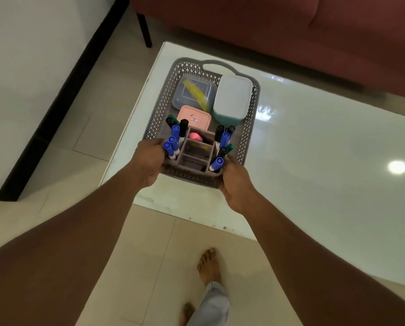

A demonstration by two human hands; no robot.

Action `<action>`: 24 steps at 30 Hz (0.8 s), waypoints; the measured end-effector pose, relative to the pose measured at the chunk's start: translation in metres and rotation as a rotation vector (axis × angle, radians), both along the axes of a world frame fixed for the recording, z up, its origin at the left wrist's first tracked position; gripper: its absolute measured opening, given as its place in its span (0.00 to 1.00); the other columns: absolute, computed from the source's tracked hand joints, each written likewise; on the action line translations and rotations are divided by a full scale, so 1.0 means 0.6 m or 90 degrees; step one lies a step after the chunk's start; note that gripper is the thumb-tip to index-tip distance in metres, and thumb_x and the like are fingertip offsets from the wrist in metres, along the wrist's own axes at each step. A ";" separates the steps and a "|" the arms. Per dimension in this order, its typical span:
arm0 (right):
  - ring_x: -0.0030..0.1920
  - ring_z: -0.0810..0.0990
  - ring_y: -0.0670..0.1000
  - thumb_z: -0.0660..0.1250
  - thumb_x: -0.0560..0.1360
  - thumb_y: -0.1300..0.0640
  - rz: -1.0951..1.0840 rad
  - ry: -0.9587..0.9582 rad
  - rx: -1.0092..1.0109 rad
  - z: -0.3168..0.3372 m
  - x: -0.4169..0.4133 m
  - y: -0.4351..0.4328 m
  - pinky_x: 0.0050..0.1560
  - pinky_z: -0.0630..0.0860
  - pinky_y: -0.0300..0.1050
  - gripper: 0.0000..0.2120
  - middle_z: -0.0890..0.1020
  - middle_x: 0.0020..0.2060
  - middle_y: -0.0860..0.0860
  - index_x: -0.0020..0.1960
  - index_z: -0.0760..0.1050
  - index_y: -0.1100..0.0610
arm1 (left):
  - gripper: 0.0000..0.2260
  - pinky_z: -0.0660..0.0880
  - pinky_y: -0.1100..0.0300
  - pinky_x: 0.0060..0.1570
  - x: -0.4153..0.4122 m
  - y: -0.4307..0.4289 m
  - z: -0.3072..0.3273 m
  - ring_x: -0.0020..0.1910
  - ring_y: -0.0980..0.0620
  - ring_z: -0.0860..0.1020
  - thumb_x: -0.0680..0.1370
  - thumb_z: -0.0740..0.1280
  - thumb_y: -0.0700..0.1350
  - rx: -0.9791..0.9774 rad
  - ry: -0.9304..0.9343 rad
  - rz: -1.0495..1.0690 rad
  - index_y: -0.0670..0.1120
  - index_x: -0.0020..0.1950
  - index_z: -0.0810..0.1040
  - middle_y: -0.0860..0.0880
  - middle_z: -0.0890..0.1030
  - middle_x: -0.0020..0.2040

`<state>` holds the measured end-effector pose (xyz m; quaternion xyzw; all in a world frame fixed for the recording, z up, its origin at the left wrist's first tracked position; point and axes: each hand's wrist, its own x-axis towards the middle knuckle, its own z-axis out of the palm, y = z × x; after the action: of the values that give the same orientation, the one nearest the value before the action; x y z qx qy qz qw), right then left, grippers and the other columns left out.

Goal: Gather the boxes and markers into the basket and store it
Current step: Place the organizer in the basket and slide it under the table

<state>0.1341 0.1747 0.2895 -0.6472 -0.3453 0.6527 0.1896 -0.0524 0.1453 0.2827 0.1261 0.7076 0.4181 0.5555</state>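
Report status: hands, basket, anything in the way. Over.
Left hand and right hand grip marker caddy at near end of basket. Three boxes inside. Basket on white table, sofa behind; nothing blocking hands.

I see dim, flat light; a round glare spot sits on the glossy desk (314,142), and the edges bow

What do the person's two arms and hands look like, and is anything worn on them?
Both arms are bare along their whole visible length; no sleeve shows. The left hand and the right hand wear no gloves, and no watch, bracelet or ring is visible. The only clothing in view is a light grey trouser leg.
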 end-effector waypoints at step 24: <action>0.44 0.82 0.54 0.58 0.79 0.42 0.049 -0.350 0.221 -0.053 0.046 0.028 0.41 0.81 0.50 0.18 0.81 0.49 0.54 0.57 0.72 0.56 | 0.15 0.69 0.54 0.45 -0.090 0.025 -0.081 0.46 0.42 0.75 0.79 0.61 0.54 -0.005 0.489 -0.223 0.42 0.54 0.73 0.44 0.78 0.47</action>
<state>0.1617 0.1917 0.2574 -0.7440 -0.5135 0.3916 0.1719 -0.1061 0.1606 0.2341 0.3889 0.8326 0.2377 0.3146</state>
